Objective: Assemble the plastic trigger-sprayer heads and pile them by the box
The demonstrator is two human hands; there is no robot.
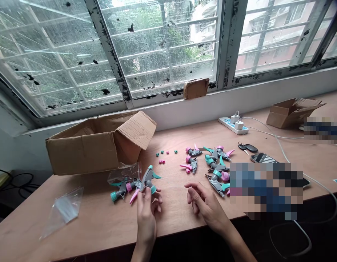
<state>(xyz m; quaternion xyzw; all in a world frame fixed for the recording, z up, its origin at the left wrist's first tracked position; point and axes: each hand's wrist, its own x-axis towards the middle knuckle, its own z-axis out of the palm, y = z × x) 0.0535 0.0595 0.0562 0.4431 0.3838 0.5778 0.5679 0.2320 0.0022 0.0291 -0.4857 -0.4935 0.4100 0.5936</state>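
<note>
My left hand (148, 207) grips a grey trigger sprayer head (147, 177) with a teal trigger and teal collar, held above the table's front part. Just behind that hand lie more sprayer heads, one with a teal collar (118, 194) and one with a pink trigger (134, 195). My right hand (205, 203) hovers to the right with loosely curled fingers apart and nothing between them. Beyond it spreads a group of grey sprayer heads (219, 183) with pink or teal parts. Several tiny pink and teal caps (162, 162) lie farther back.
An open cardboard box (81, 154) stands at the back left. A clear plastic bag (66, 207) lies near the left edge, another (124, 173) by the box. Toward the right are a power strip (231, 125), keys (247, 147), a phone (263, 158) and a smaller box (285, 114).
</note>
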